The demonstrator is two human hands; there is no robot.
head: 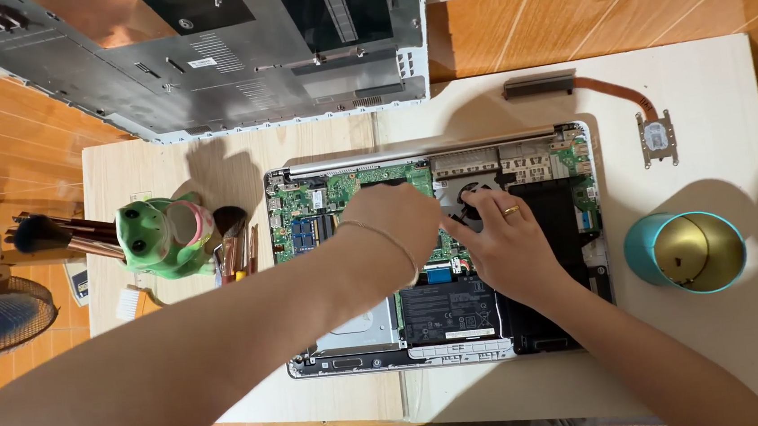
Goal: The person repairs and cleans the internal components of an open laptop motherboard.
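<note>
Laptop [441, 253], bottom cover off, lies flat mid-counter [723, 123], long axis left to right, hinge edge away from the person. Both hands meet over the board near the cooling fan [472, 198], which sits in the far middle of the chassis. Left hand [397, 216] arches down from the left, fingers curled onto the green mainboard just left of the fan; whether it pinches anything cannot be told. Right hand [508, 243], ring on one finger, comes in from the right, fingertips pressed at the fan's near edge; grip hidden too. Right hand is the nearer to the fan. Battery [448, 311] sits just below the hands. Detached copper heat pipe [609, 96] lies beyond the laptop, well apart; teal tin cup [687, 252] right; green frog brush holder [165, 237] left; removed bottom cover [204, 55] at top.
</note>
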